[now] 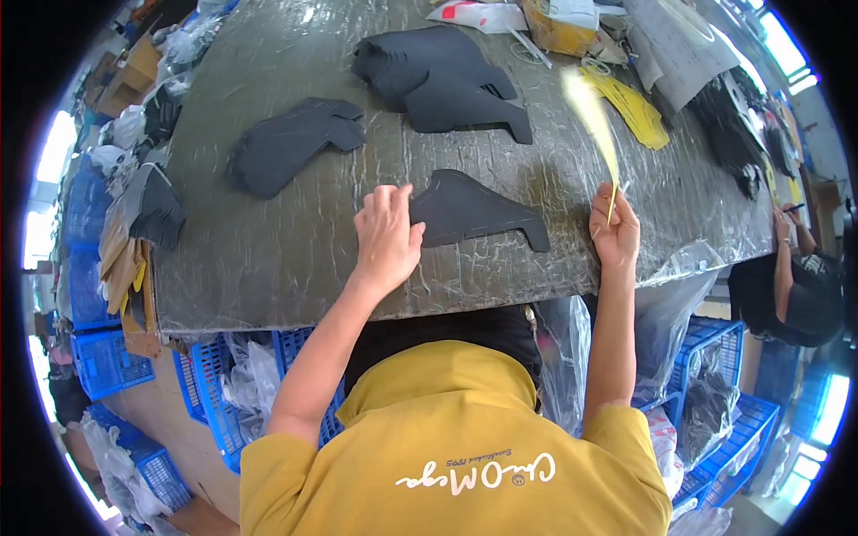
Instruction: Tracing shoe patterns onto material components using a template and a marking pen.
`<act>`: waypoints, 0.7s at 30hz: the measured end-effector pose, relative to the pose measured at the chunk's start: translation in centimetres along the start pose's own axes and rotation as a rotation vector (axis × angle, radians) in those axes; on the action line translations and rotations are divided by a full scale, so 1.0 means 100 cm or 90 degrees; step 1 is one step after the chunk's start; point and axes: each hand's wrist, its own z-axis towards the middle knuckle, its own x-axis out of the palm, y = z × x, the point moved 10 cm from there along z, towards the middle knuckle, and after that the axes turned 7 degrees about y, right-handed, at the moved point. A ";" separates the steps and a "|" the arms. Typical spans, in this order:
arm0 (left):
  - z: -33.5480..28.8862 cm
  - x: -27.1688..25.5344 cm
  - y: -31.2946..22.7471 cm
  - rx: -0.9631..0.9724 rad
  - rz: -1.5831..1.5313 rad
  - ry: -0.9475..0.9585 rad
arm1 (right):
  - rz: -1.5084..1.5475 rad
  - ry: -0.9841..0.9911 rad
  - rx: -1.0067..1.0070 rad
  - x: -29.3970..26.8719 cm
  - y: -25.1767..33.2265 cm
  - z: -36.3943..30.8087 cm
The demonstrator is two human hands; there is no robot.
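A dark grey cut piece (474,213) with a curved outline and faint pale marks along its edges lies flat in front of me. My left hand (386,230) is at its left end, fingers bent and thumb apart, gripping nothing; whether the fingertips press on the piece is hard to tell. To the right of the piece, my right hand (615,228) pinches a thin yellow strip-like template (594,125), raised on edge and blurred at its upper end. A small white stick end (625,189) pokes out beside those fingers; its kind is unclear.
Beyond lie a stack of dark grey pieces (438,71) and a smaller one (290,147). Another yellow template (630,107) rests at the far right, near papers (684,45). Blue crates (214,384) stand below the table edge. A person (786,286) works at the right.
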 end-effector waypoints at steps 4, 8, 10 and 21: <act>0.008 0.018 0.017 -0.070 0.018 0.084 | 0.048 0.107 -0.006 0.012 -0.003 0.005; 0.005 0.020 0.027 -0.089 -0.102 -0.001 | 0.070 0.091 -0.008 0.004 -0.007 0.008; -0.004 0.012 0.031 -0.038 -0.119 -0.088 | 0.047 0.099 0.006 0.004 -0.009 0.011; -0.026 -0.108 0.236 -0.227 -0.365 -0.393 | -0.103 0.028 -0.005 0.006 -0.008 0.015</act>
